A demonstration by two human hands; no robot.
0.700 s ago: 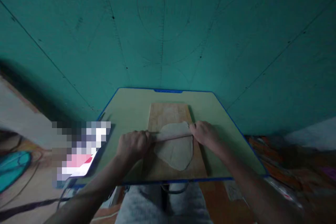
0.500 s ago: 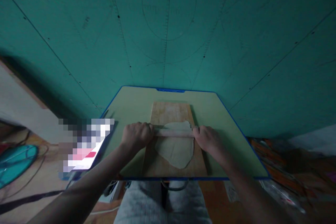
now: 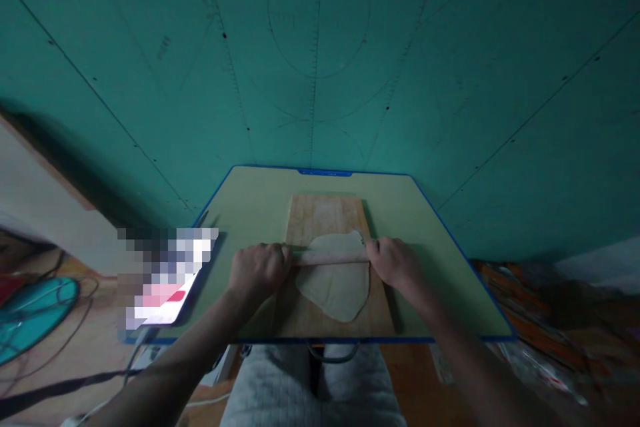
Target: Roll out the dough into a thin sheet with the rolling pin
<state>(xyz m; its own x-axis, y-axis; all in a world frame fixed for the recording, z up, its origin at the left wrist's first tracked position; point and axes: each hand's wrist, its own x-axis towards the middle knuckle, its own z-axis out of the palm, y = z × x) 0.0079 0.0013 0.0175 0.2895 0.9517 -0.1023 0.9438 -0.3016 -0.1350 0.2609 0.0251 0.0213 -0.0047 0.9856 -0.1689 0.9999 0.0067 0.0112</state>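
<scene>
Bare forearms (image 3: 195, 352), grey trousers (image 3: 270, 387) (pale, softly creased)

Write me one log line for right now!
left hand: gripping one end of rolling pin; right hand: gripping the other; dough: under pin, on wooden board

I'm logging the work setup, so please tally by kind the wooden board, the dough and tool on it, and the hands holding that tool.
Wooden board: 1
Dough sheet: 1
Rolling pin: 1
Hands: 2 (left hand, right hand)
Total: 5
</scene>
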